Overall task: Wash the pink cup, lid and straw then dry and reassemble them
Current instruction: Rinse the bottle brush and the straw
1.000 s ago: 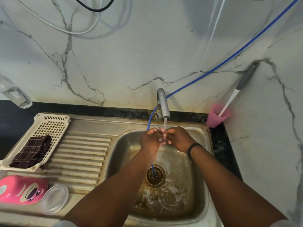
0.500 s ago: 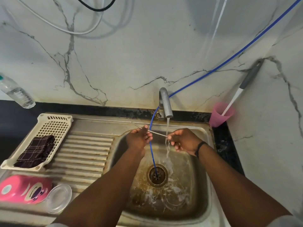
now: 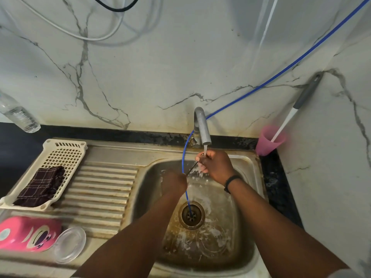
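Observation:
The pink cup lies on its side at the near left of the draining board, and the clear lid rests right beside it. Over the sink, my right hand grips the top end of the thin straw in the stream from the tap. The straw slants down and left to my left hand, which is blurred and curled around its lower end. Water splashes over my right fingers.
A blue hose crosses the wall and runs down past my left hand into the drain. A cream basket holds a dark cloth. A pink tumbler with a brush stands back right; a bottle far left.
My right hand has risen to just under the spout with the straw's end. My left hand has dropped lower and moved right, so the straw now slants steeply instead of lying nearly level.

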